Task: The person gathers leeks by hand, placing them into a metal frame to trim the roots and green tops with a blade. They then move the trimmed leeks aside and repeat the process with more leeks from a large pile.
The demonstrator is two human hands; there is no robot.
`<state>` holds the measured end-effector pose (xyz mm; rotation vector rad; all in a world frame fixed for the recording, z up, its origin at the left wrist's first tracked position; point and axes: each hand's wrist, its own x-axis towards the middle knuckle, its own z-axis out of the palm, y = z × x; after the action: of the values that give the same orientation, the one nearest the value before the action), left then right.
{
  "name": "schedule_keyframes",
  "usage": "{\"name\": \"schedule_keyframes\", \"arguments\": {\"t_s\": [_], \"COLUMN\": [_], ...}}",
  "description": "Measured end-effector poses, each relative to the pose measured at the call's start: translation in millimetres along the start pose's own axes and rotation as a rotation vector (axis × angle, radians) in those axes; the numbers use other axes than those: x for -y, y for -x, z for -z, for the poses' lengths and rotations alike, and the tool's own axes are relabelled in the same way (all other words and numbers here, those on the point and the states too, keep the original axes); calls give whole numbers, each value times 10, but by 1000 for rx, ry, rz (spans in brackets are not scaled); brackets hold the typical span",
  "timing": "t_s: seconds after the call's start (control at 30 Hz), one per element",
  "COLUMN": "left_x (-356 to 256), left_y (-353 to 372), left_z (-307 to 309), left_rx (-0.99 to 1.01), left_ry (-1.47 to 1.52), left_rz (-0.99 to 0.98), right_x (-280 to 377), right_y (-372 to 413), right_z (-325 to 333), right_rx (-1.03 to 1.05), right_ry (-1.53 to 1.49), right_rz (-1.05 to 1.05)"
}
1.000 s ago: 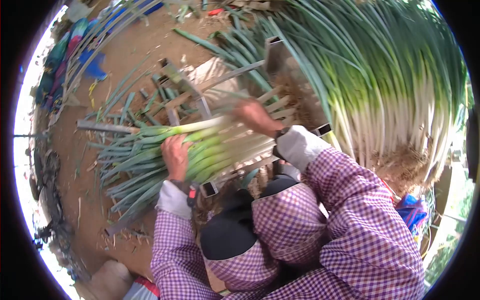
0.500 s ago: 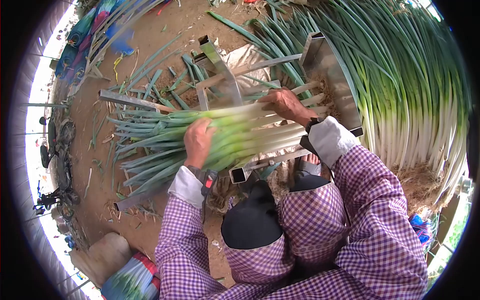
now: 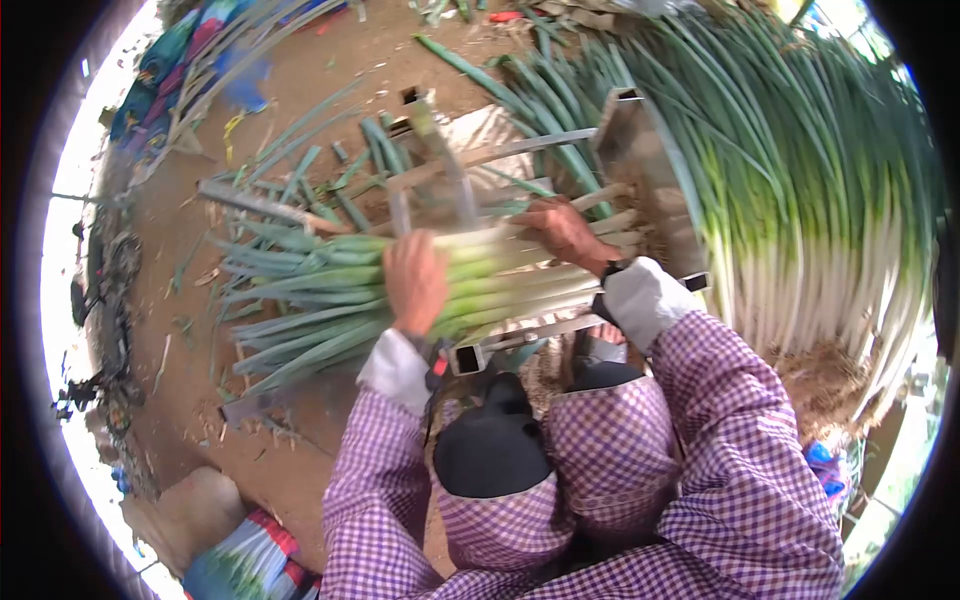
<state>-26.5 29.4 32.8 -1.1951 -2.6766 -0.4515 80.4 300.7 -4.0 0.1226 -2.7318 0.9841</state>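
Note:
A bundle of long green onions (image 3: 470, 295) lies across a metal frame (image 3: 525, 325), green leaves to the left and white root ends to the right. My left hand (image 3: 415, 280) rests over the bundle where leaf meets stem, its fingers curled on the upper stalks and slightly blurred. Over the white stems, my right hand (image 3: 568, 235) has its fingers bent round the topmost ones. The roots sit near an upright metal plate (image 3: 655, 165) at the frame's right end. The undersides of both hands are hidden.
A large pile of green onions (image 3: 800, 190) stands along the right, roots toward me. Cut leaves (image 3: 375, 160) litter the soil beyond the frame. A wrapped bundle (image 3: 245, 560) lies at lower left, and my knees (image 3: 495, 455) are close below the frame.
My left hand has shifted slightly right along the bundle, over the upper stalks. My right hand stays on the white stems. The view has tilted a little.

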Motion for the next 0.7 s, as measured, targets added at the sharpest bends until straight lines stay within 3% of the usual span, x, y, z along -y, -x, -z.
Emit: {"name": "schedule_keyframes", "arguments": {"t_s": [0.03,0.13,0.2,0.43,0.5,0.7], "left_x": [-37,-104,-106,-79,-67,-99], "left_y": [47,46,56,74,56,33], "left_z": [3,1,-14,-41,-47,-23], "left_rx": [-15,49,27,11,18,34], "left_ry": [-48,-109,-117,-127,-126,-109], "left_rz": [16,87,73,55,50,65], "right_x": [57,73,90,90,123,114], "right_y": [18,26,-16,410,499,492], "right_z": [85,-17,-34,149,190,230], "right_rx": [48,-172,-207,-341,-410,-317], "right_ry": [2,112,128,176,364,409], "right_rz": [-10,120,114,-168,-138,-157]}}
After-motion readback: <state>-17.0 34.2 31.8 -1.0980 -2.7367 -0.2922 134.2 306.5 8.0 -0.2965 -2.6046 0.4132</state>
